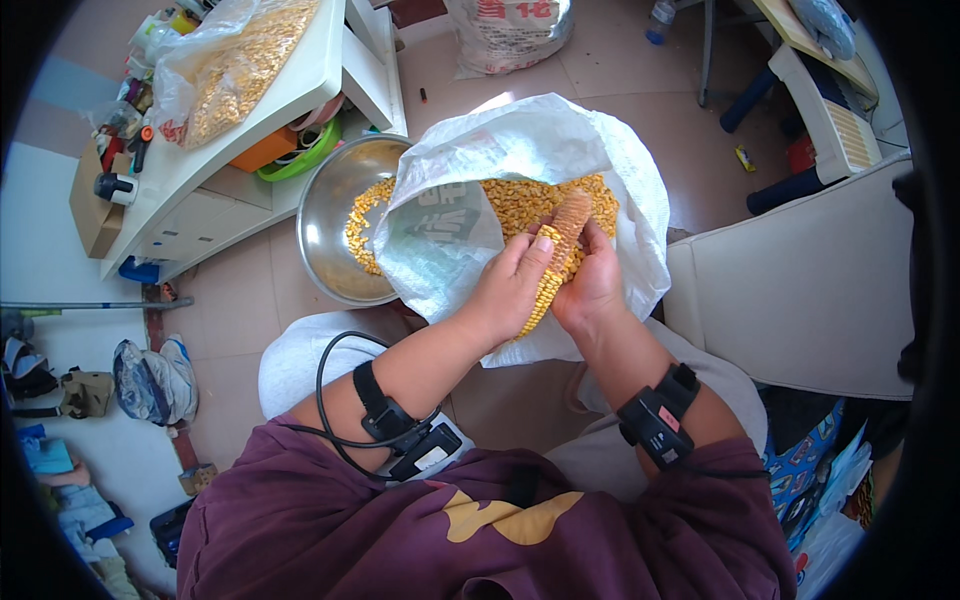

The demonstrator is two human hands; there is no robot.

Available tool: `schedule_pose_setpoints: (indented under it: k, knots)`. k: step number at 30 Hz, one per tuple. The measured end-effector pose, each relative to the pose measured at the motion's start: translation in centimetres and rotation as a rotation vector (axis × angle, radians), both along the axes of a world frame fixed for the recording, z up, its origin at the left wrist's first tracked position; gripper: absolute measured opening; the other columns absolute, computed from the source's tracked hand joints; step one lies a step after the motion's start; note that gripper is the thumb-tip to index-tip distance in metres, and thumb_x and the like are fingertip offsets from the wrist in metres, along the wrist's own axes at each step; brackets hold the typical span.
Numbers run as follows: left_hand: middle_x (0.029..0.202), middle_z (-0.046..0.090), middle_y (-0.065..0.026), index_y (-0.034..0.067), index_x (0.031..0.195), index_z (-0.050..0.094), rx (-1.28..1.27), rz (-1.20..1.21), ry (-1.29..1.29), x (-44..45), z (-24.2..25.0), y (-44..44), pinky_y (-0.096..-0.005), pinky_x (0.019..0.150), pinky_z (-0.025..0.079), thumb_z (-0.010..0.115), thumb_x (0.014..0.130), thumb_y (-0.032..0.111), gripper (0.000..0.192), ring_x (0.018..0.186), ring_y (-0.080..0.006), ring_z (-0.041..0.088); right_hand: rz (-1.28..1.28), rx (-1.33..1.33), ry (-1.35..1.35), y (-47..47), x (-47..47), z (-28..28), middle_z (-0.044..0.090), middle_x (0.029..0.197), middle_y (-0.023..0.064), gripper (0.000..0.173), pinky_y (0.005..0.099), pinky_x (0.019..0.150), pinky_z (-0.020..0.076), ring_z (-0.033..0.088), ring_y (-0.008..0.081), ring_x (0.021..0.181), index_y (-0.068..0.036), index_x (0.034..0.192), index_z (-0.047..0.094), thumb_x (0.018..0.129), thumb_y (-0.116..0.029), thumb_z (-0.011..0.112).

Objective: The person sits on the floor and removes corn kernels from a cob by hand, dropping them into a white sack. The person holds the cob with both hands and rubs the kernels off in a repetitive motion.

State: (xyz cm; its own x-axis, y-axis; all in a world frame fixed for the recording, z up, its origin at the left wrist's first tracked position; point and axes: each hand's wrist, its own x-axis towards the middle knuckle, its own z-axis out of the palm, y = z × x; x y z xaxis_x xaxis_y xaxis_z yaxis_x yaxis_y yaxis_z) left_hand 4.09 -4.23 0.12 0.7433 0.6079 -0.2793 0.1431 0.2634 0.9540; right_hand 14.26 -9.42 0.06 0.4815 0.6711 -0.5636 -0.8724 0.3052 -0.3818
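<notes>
Both hands hold one dried corn cob (553,262) above an open white woven sack (630,157). The upper part of the cob is bare and pinkish brown; yellow kernels still cover its lower part. My left hand (508,281) wraps the kernel-covered part, its thumb pressed on the rows near the bare part. My right hand (596,281) supports the cob from the right side, with its fingers partly hidden behind it. Loose corn kernels (517,202) lie inside the sack. Left of the sack, partly covered by it, is a steel basin (319,225) holding more kernels.
A white desk (300,97) at the upper left bears a clear plastic bag of kernels (240,75). Another filled sack (514,37) stands on the floor beyond. A pale padded seat (795,285) is close on the right, and a plastic bottle (660,21) stands farther back.
</notes>
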Motion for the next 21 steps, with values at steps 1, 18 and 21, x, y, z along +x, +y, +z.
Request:
schedule_pose_setpoints:
  k: [1,18,21]
  knots:
    - [0.107,0.058,-0.0069,0.001,0.121,0.051,0.007,-0.009,0.012,0.0,0.1,0.1,-0.0264,0.086,0.044,0.041,0.101,0.034,0.040,0.097,-0.0115,0.054,0.012,0.011,0.002,0.0,-0.1,0.1,0.062,0.097,0.0116,0.036,0.0410,0.089,0.0494,0.060,0.0272,0.095,-0.002,0.105,0.057,0.100,-0.031,0.037]
    - [0.121,0.054,-0.0089,-0.002,0.135,0.040,0.061,-0.070,-0.056,0.3,-0.7,0.1,-0.0278,0.095,0.041,0.050,0.099,0.036,0.054,0.109,-0.0124,0.050,0.015,0.042,0.002,-0.1,-0.5,0.0,0.060,0.098,0.0113,0.035,0.0373,0.089,0.0476,0.058,0.0243,0.095,0.000,0.108,0.055,0.100,-0.029,0.038]
    - [0.125,0.053,-0.0105,-0.003,0.137,0.038,0.109,-0.083,0.018,0.2,-0.4,0.1,-0.0285,0.097,0.040,0.051,0.098,0.035,0.056,0.112,-0.0138,0.050,0.021,0.040,-0.003,-0.2,-0.6,-0.1,0.060,0.098,0.0109,0.034,0.0364,0.088,0.0472,0.057,0.0235,0.094,0.000,0.108,0.056,0.099,-0.028,0.038]
